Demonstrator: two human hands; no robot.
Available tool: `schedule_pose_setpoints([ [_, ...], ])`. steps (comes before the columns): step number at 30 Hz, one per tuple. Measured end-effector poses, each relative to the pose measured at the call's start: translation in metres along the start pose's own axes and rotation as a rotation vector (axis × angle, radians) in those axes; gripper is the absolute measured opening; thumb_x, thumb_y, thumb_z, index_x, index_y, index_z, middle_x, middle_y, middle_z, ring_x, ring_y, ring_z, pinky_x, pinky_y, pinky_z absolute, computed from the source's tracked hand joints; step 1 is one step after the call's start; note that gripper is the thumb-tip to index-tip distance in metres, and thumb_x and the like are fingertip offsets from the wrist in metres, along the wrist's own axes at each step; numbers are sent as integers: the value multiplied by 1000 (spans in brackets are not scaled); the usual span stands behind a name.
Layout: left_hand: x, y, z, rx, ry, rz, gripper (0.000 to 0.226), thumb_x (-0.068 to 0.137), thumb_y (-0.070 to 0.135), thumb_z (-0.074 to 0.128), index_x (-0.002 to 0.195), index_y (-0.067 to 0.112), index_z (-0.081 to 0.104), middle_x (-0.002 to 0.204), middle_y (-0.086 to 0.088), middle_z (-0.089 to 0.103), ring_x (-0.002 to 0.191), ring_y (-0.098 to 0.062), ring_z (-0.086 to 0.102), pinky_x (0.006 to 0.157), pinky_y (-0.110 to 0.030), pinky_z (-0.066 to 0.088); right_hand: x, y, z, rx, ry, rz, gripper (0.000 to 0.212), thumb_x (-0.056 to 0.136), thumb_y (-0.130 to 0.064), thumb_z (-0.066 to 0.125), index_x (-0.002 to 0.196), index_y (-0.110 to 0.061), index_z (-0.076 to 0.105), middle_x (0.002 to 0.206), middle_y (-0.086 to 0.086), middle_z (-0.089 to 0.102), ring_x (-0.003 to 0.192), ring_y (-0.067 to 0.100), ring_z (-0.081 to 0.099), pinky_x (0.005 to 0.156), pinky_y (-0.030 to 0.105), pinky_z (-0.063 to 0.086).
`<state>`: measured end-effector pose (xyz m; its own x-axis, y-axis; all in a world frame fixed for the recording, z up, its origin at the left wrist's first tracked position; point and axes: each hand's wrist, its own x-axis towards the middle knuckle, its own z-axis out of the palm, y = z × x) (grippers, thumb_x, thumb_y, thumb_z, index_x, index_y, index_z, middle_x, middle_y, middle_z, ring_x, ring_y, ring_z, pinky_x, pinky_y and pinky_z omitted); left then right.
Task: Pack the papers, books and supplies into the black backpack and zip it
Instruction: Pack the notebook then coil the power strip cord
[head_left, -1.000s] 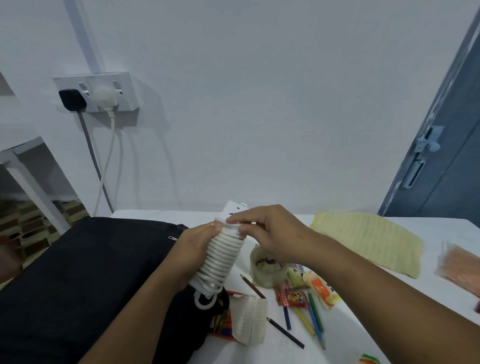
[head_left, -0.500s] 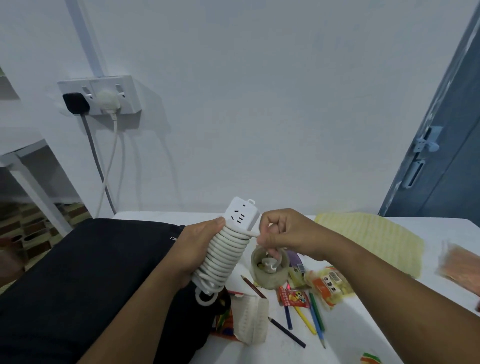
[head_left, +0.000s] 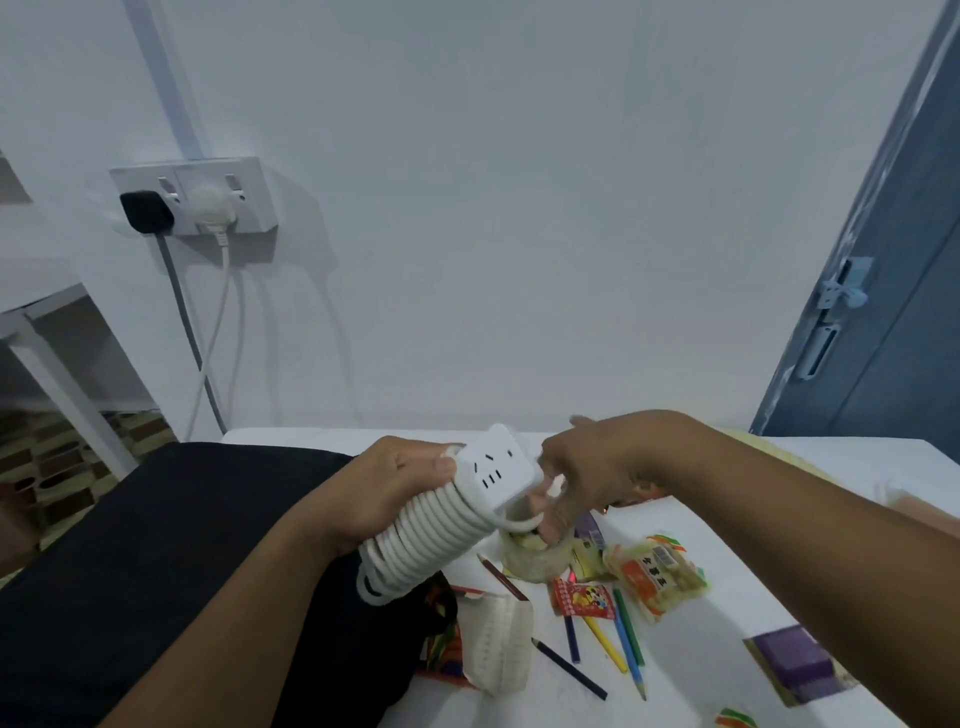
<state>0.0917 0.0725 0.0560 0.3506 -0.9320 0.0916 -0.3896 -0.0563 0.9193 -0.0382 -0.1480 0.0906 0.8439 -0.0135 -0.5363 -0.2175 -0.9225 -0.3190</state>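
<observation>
Left hand (head_left: 400, 493) gripping the power strip (head_left: 457, 512), right hand (head_left: 587, 478) pinching its cord, black backpack (head_left: 171, 561) under the left arm, pencils (head_left: 618, 644) near the table (head_left: 852, 462) edge

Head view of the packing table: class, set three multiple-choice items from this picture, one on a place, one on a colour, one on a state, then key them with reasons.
1. Where does the backpack lie?
A. left of the pencils
B. right of the pencils
C. on the floor

2. What colour is the power strip?
A. black
B. white
C. blue

3. How is the strip's cord?
A. plugged into the wall
B. spread loose on the table
C. coiled round the strip

Key: 1 A, the black bag fills the table's left side; 2 B, its socket face and cord are white; 3 C, the coils wrap the body held in the left hand, while the right hand works the cord's end.
</observation>
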Motion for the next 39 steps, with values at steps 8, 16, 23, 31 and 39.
schedule_pose_setpoints([
  [8, 10, 22, 7, 341, -418, -139, 20, 96, 41, 60, 105, 30, 75, 95, 16, 73, 91, -3, 65, 87, -29, 51, 15, -19, -18, -304, 425, -106, 29, 65, -34, 82, 61, -22, 56, 60, -5, 61, 64, 15, 57, 83, 33, 44],
  [16, 17, -5, 22, 353, -55, -240, 29, 95, 55, 53, 73, 40, 65, 84, 10, 69, 84, -9, 66, 84, -36, 53, 3, -48, -13, -114, 622, -129, 5, 85, -24, 64, 85, -19, 63, 78, -5, 61, 72, 16, 58, 57, 29, 41],
  [23, 9, -13, 35, -145, 324, -278, 32, 101, 40, 51, 89, 23, 76, 88, -6, 75, 79, -17, 71, 75, -38, 58, 29, -21, 57, 360, 1084, -210, 21, 98, -36, 56, 109, -30, 73, 115, -7, 51, 113, 9, 47, 91, 20, 42],
  [31, 11, -16, 59, -119, 452, -220, 33, 100, 29, 55, 69, 25, 67, 68, 2, 64, 65, -8, 58, 60, -24, 47, 41, -40, 93, 985, 1283, -74, 6, 86, -25, 76, 81, -23, 76, 94, -6, 58, 89, 1, 59, 73, 11, 43],
  [39, 3, -18, 67, -266, 556, -181, 14, 98, 25, 60, 104, 19, 71, 87, -8, 75, 80, -24, 73, 71, -38, 61, 47, -41, 93, 1733, 511, -15, 52, 78, -54, 74, 120, -27, 60, 121, 8, 67, 94, 30, 72, 86, 56, 55],
])
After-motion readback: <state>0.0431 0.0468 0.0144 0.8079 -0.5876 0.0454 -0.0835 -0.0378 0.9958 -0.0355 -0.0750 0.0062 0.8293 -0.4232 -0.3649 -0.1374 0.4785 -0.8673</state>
